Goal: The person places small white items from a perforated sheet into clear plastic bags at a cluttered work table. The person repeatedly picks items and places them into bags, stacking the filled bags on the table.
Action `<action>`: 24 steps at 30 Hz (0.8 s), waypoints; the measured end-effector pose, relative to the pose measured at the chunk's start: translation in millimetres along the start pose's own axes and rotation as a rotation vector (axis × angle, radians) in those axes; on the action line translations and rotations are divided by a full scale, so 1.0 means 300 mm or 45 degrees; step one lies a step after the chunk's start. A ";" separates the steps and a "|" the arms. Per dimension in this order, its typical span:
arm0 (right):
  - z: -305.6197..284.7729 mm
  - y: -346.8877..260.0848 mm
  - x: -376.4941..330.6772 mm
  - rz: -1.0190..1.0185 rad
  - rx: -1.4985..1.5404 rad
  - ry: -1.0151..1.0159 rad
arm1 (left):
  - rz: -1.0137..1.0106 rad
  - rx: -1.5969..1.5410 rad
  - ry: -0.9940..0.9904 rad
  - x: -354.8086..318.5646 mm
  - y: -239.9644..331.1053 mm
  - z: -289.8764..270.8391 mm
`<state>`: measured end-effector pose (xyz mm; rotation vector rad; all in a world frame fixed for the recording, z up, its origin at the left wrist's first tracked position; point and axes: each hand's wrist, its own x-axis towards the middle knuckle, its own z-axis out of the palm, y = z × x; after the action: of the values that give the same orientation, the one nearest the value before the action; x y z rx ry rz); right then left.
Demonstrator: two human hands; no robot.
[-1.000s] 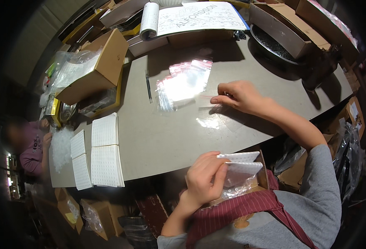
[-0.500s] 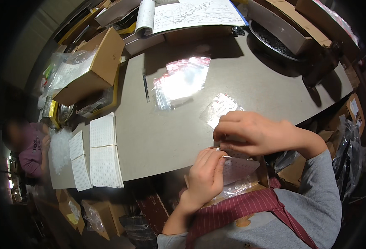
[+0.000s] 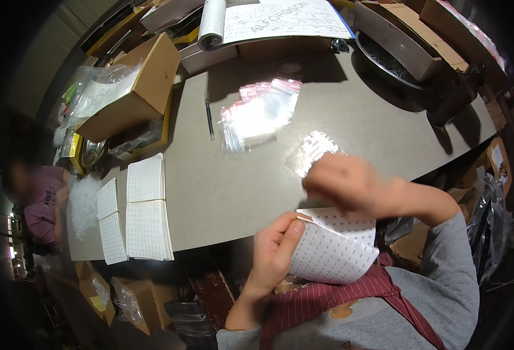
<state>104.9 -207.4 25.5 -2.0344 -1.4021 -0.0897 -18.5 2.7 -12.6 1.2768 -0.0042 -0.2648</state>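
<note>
My left hand [image 3: 275,248] pinches the left edge of white sticker sheets [image 3: 334,251] covered in rows of small dark marks. The front sheet curls down toward my apron, and another stands behind it. Just above the sheets, my right hand [image 3: 350,185] is blurred by motion with its fingers bent; whether it holds anything cannot be made out. Beyond it, a clear plastic bag [image 3: 310,153] lies on the table. Farther off is a fanned pile of clear zip bags [image 3: 260,114] with red strips, a dark pen [image 3: 209,116] to its left.
Two banded stacks of printed sheets, a larger [image 3: 146,230] and a smaller [image 3: 112,233], lie at the table's left. Behind them stands a cardboard box [image 3: 146,87]. A round dark tray [image 3: 385,64] sits at the back right. A person in purple [image 3: 41,198] sits at far left.
The sheets have swung into plain view, printed side up, in my left hand. My right hand has lifted away from the left and now blurs. The view has shifted slightly.
</note>
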 end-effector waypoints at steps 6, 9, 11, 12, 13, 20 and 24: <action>-0.013 0.202 0.093 0.670 0.064 -0.198 | 0.153 0.189 0.093 -0.009 -0.015 0.015; 0.023 0.230 0.082 0.533 -0.095 -0.153 | 0.177 0.198 0.117 -0.016 -0.021 0.016; 0.034 0.227 0.074 0.475 -0.257 -0.128 | 0.199 0.260 0.129 -0.013 -0.024 0.021; 0.036 0.226 0.069 0.448 -0.338 -0.113 | 0.216 0.332 0.143 -0.008 -0.027 0.029; 0.031 0.235 0.073 0.499 -0.352 -0.123 | 0.232 0.405 0.155 0.000 -0.029 0.039; -0.042 0.185 0.139 0.617 0.045 -0.254 | 1.047 1.002 -0.016 0.203 -0.042 0.076; -0.054 0.258 0.037 0.589 0.393 -0.075 | 0.954 1.092 -0.023 0.199 -0.071 0.059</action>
<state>180.6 -223.6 6.1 -2.0505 -0.8798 0.3654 32.7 -31.5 -35.9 2.0113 -0.6590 0.4259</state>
